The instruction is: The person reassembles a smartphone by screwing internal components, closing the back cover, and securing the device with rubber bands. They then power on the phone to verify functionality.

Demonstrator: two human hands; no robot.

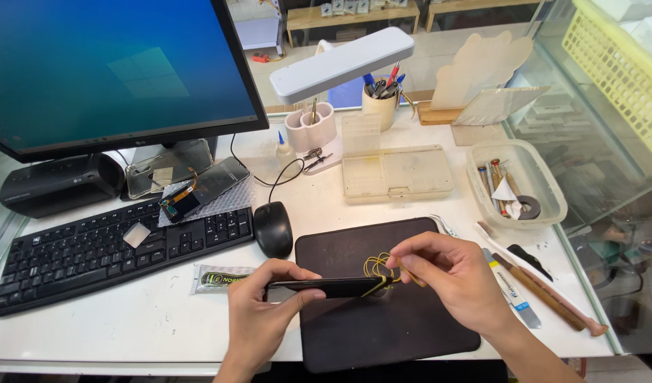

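We hold a thin black phone (329, 287) edge-on above the dark work mat (411, 333). Our left hand (258, 312) pinches its left end between thumb and fingers, and our right hand (450, 273) is closed in a pinch on a slim wooden-coloured stick (411, 275) whose tip meets the phone's right end. Yellow rubber bands (377, 267) loop around that same end, partly hidden by our right fingers.

Just left of the mat lies a small glue tube (216, 278), and behind it sit the black mouse (272, 228) and keyboard (113, 248), with a loose phone screen part (202, 188) resting at the keyboard's far edge. The monitor (113, 71) stands behind. Right of the mat lie a brush, a spatula and wooden-handled tools (545, 298), near our right wrist. Farther back are a beige parts box (397, 174), a clear tray of tools (553, 206), a white desk lamp (343, 64) and a pen cup (380, 106).
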